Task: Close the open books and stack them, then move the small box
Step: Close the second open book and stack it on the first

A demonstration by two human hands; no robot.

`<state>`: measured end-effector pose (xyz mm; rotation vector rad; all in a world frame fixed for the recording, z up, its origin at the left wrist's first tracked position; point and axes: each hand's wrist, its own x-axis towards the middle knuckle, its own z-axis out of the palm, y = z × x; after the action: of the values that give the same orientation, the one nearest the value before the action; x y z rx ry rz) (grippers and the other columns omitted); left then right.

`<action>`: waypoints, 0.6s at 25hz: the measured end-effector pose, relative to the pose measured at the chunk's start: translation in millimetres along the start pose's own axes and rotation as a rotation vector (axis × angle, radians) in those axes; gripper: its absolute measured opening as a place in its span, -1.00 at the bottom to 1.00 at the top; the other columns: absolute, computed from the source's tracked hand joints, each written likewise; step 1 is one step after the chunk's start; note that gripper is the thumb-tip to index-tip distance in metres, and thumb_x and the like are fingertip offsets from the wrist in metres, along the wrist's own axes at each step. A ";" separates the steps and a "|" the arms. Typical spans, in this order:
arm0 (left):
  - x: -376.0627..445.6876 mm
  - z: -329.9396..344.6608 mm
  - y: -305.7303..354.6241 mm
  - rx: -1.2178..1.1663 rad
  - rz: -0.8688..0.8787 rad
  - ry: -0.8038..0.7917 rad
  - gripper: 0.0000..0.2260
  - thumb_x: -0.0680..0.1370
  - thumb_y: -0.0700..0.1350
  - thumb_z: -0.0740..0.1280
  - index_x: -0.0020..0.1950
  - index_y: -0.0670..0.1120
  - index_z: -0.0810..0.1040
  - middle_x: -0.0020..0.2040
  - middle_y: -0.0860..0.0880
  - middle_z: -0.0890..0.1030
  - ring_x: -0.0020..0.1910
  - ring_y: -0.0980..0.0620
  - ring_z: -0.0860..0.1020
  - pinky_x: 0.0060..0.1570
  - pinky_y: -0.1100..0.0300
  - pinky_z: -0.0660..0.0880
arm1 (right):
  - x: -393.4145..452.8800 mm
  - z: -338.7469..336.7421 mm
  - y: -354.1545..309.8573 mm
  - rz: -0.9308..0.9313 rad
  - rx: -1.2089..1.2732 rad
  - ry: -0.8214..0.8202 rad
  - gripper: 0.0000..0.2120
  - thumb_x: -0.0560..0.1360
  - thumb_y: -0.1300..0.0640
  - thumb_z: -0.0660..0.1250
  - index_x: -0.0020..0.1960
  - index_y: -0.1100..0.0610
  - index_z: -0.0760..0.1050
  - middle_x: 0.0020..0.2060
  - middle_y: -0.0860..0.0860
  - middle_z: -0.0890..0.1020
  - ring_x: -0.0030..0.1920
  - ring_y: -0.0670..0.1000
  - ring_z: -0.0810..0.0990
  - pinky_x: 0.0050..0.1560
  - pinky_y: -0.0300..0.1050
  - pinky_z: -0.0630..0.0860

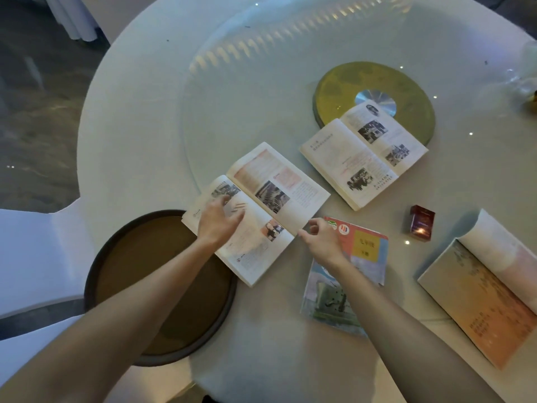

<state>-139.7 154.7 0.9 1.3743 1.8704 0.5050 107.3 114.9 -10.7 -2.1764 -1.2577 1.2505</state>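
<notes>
The left hand [218,219] lies flat, fingers spread, on the left page of an open book [257,212], grasping nothing. The right hand [321,241] hovers loosely curled at that book's near right corner, above a closed book [364,257]; whether it pinches a page I cannot tell. Right of this hand stands the small box [422,223] on the surface [145,112]. Beyond both hands lies a second open book [363,154]; far right, a third [488,286].

Matt paper open book [270,199], glossy glass turntable [232,91], shiny small box [421,223].
</notes>
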 end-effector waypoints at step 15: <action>70.9 -44.8 -39.3 0.035 -0.263 -0.099 -0.66 0.48 0.14 0.43 -0.03 -0.14 0.66 -0.08 -0.06 0.69 -0.02 -0.10 0.66 -0.03 -0.03 0.60 | -8.8 49.9 -4.9 0.461 0.550 -0.154 -0.85 0.58 0.14 0.31 0.03 0.22 0.59 -0.23 0.14 0.75 -0.18 0.18 0.73 -0.07 0.07 0.61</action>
<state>-208.9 212.2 -21.1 1.1310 1.9485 0.2678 61.9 103.7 -30.8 -2.0251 -0.3704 1.7178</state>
